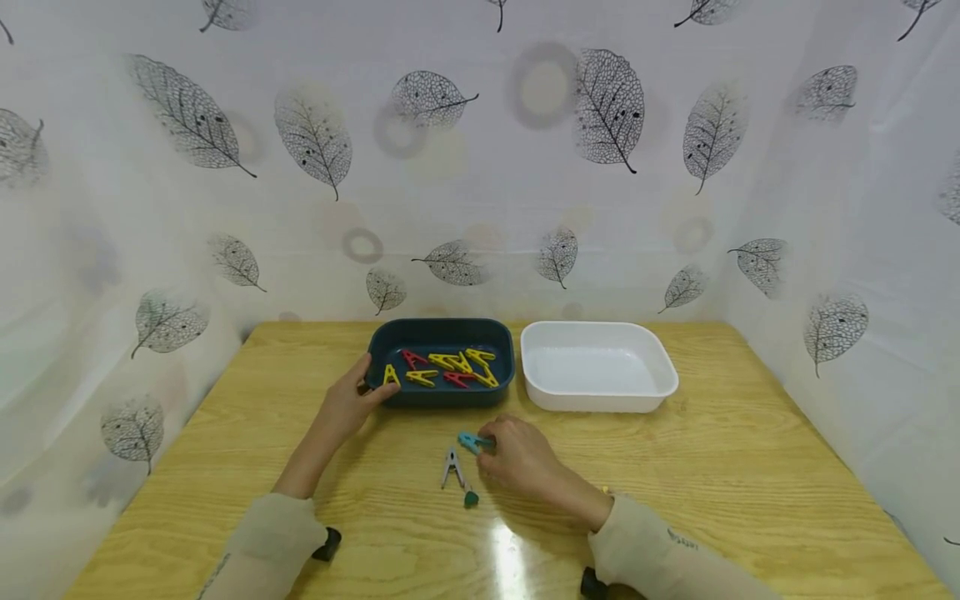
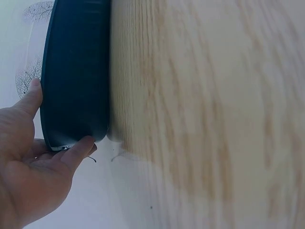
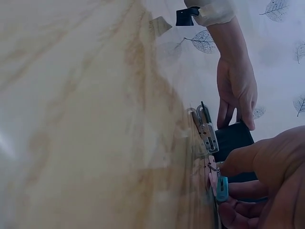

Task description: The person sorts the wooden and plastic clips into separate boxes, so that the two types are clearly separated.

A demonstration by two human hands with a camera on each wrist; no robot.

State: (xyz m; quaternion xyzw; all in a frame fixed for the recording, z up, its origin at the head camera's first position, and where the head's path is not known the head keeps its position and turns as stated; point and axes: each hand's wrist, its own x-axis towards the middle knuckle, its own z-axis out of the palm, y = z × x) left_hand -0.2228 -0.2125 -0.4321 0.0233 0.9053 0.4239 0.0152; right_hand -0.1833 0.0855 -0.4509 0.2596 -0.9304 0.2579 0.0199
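Note:
My left hand (image 1: 351, 402) grips the left end of a dark blue basin (image 1: 442, 400), fingers at its end wall and thumb over the near rim. Inside lie several yellow clothespins (image 1: 421, 377) and red clothespins (image 1: 459, 380). In front of the basin, my right hand (image 1: 521, 458) pinches a light blue clothespin (image 1: 471, 442), whose end also shows in the right wrist view as a teal tip (image 3: 222, 189) by the fingers. A grey clothespin (image 1: 452, 467) lies on the wood just left of that hand, with a small dark green piece (image 1: 471, 498) beside it.
A white basin (image 1: 600, 402) stands right of the dark one, close beside it. Both sit towards the back of the wooden table (image 1: 750, 467). A leaf-patterned curtain (image 1: 480, 192) encloses the back and sides. A small yellow bit (image 1: 606, 490) shows behind my right wrist.

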